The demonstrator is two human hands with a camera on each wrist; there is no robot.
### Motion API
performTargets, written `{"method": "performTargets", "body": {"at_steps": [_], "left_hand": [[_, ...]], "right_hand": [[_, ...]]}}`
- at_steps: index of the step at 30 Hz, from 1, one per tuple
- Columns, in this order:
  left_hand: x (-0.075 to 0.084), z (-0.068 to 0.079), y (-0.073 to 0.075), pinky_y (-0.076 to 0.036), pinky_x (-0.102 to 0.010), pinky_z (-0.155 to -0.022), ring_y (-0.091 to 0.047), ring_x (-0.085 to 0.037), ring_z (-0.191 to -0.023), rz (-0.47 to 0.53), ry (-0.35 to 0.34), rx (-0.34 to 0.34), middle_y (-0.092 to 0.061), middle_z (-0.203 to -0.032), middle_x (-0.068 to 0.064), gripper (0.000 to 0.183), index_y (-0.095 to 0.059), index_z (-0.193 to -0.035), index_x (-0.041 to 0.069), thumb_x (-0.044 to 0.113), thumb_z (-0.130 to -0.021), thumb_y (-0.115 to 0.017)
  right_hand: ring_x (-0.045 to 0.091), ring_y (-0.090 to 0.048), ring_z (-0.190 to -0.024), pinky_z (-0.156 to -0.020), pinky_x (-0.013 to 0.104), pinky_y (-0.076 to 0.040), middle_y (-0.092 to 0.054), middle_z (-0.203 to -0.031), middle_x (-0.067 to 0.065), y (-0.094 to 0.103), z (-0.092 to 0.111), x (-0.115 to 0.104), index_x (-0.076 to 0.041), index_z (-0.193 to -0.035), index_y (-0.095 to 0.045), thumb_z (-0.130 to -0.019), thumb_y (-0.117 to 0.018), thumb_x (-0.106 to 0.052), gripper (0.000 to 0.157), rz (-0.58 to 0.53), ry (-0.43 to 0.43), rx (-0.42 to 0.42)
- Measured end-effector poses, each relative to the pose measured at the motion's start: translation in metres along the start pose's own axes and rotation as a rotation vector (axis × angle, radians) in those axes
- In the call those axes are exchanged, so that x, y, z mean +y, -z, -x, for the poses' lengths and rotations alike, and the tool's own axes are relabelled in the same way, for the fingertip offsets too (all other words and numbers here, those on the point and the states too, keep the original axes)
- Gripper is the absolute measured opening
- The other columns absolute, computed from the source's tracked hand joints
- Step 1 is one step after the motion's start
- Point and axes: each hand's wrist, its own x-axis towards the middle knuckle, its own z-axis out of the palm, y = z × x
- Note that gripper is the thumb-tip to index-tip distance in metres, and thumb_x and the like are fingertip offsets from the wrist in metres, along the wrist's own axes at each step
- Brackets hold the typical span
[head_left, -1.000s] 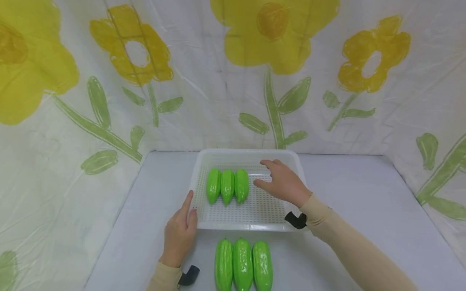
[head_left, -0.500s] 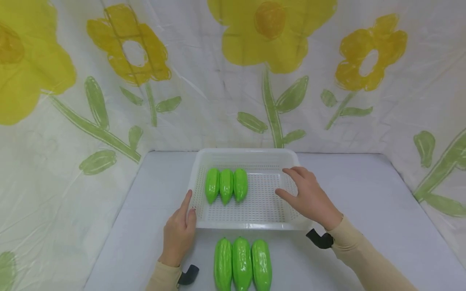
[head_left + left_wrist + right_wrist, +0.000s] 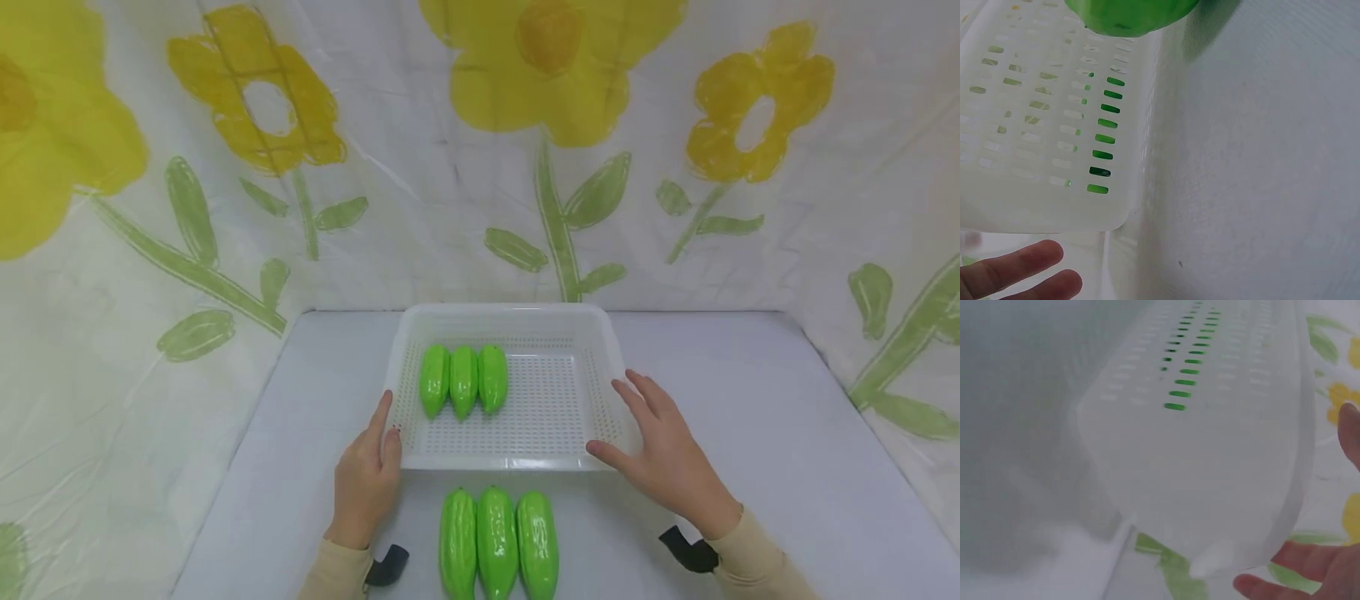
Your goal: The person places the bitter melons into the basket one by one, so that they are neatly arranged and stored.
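A white perforated plastic basket (image 3: 495, 462) stands on the table with three glossy, ridged green bitter melons (image 3: 463, 383) side by side in its left half. Three larger bitter melons (image 3: 497, 542) lie in a row in front of it. At the basket's left side, my left hand (image 3: 366, 479) touches the rim with its index finger extended. My right hand (image 3: 671, 454) is at the right front corner, fingers spread and thumb overlapping the rim. In the right wrist view, fingertips (image 3: 1294, 556) reach around the basket's corner. Neither hand grips anything.
The pale table (image 3: 712, 358) extends to both sides of the basket. Behind it hangs a white cloth (image 3: 420, 192) printed with yellow flowers. A black strap piece (image 3: 387, 567) sits at each wrist.
My right hand has moved from over the inside of the basket, rightward and toward me, to its right front corner. My left hand stays at the left rim. The melons stay put.
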Motion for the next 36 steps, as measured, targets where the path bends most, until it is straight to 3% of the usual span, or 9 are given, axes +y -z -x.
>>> {"method": "performTargets", "body": {"at_steps": [6,11,18,27,36], "left_hand": [[0.000,0.001,0.002,-0.054,-0.046,-0.059,-0.067,-0.028,-0.069,-0.004,0.009,-0.004,-0.076,-0.097,-0.024,0.054,-0.051,-0.153,0.004,0.008,-0.099,-0.055],[0.001,0.001,0.003,-0.058,-0.051,-0.065,-0.074,-0.035,-0.083,0.003,0.021,-0.017,-0.075,-0.113,-0.026,0.053,-0.051,-0.153,0.005,0.009,-0.100,-0.055],[0.003,0.000,0.004,-0.059,-0.055,-0.073,-0.074,-0.043,-0.101,0.017,0.023,-0.016,-0.071,-0.126,-0.026,0.053,-0.051,-0.153,0.004,0.008,-0.100,-0.055],[0.002,-0.002,0.002,-0.060,-0.054,-0.076,-0.074,-0.041,-0.106,0.019,0.019,-0.025,-0.069,-0.130,-0.024,0.053,-0.050,-0.154,0.005,0.009,-0.102,-0.054],[0.002,-0.003,0.008,-0.054,-0.059,-0.097,-0.062,-0.043,-0.128,0.002,0.035,-0.099,-0.061,-0.145,-0.023,0.056,-0.043,-0.158,0.004,0.018,-0.105,-0.056]], "right_hand": [[0.058,-0.035,-0.144,-0.107,0.073,-0.037,-0.038,-0.160,0.031,-0.018,0.016,0.007,0.009,-0.151,-0.044,-0.083,-0.085,-0.048,0.099,0.081,0.078,0.118],[0.058,-0.044,-0.137,-0.103,0.072,-0.042,-0.041,-0.155,0.036,-0.028,0.024,0.010,0.012,-0.151,-0.042,-0.085,-0.082,-0.052,0.100,0.112,0.119,0.206],[0.056,-0.055,-0.127,-0.098,0.068,-0.048,-0.047,-0.149,0.037,-0.036,0.028,0.011,0.011,-0.152,-0.042,-0.088,-0.079,-0.050,0.095,0.147,0.070,0.213],[0.055,-0.057,-0.123,-0.097,0.067,-0.049,-0.050,-0.147,0.035,-0.042,0.030,0.014,0.009,-0.154,-0.039,-0.091,-0.075,-0.052,0.094,0.159,0.060,0.232],[0.053,-0.059,-0.121,-0.095,0.066,-0.050,-0.050,-0.145,0.036,-0.045,0.031,0.014,0.006,-0.158,-0.034,-0.092,-0.076,-0.046,0.094,0.112,0.021,0.204]]}}
